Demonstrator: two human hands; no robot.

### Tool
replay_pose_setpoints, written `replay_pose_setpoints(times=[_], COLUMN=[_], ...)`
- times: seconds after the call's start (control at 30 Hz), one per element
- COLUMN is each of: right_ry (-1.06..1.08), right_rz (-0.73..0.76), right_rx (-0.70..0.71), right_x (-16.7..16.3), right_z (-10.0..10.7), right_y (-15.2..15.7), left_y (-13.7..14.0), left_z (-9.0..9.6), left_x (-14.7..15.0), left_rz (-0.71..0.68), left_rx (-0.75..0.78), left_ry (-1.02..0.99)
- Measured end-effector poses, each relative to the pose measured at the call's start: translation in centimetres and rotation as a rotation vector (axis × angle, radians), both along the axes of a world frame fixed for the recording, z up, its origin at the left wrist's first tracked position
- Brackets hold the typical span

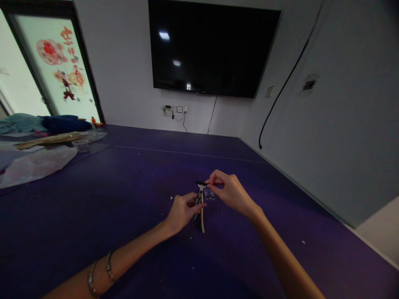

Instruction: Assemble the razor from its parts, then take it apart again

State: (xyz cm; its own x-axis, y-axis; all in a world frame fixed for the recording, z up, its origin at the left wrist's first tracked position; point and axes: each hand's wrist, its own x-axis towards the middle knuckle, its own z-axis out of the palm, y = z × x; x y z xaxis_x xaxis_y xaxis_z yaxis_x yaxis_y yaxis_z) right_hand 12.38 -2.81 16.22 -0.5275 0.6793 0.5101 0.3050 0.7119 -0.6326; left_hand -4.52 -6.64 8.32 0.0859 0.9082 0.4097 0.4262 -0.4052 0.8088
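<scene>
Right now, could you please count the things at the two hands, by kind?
Razor, held by left hand: 1
Razor head, pinched by right hand: 1
Small clear cartridge case on purple table: 1
Total: 3

The purple bench [124, 216] lies open on all sides of the left hand [181, 211] and right hand [232, 193], which meet over a razor [201, 207] near the middle. Just behind the razor a small clear packet [209, 194] rests on the surface, the only thing close by. Far to the left, well apart, lie crumpled plastic sheeting [34, 164], a flat wooden board [50, 139] and bundled blue cloth [56, 122]. To the right the bench edge runs beside the grey wall [343, 145]. The back wall carries a television [212, 47], hung well above the surface.
</scene>
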Motion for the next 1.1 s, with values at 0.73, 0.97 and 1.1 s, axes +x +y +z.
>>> replay_pose_setpoints(times=[0.73, 0.97, 1.1], right_ry=[0.006, 0.117, 0.175], right_rz=[-0.07, -0.075, -0.19], right_rx=[0.081, -0.022, -0.117], right_x=[-0.6, -0.1, 0.9], right_z=[-0.6, -0.4, -0.2], right_y=[0.0, 1.0, 1.8], left_y=[0.1, 0.7, 1.5], left_z=[0.3, 1.3, 1.8], left_x=[-0.2, -0.9, -1.6], left_rz=[0.049, -0.001, -0.014], left_rx=[0.035, -0.026, -0.079], left_ry=[0.064, -0.057, -0.19])
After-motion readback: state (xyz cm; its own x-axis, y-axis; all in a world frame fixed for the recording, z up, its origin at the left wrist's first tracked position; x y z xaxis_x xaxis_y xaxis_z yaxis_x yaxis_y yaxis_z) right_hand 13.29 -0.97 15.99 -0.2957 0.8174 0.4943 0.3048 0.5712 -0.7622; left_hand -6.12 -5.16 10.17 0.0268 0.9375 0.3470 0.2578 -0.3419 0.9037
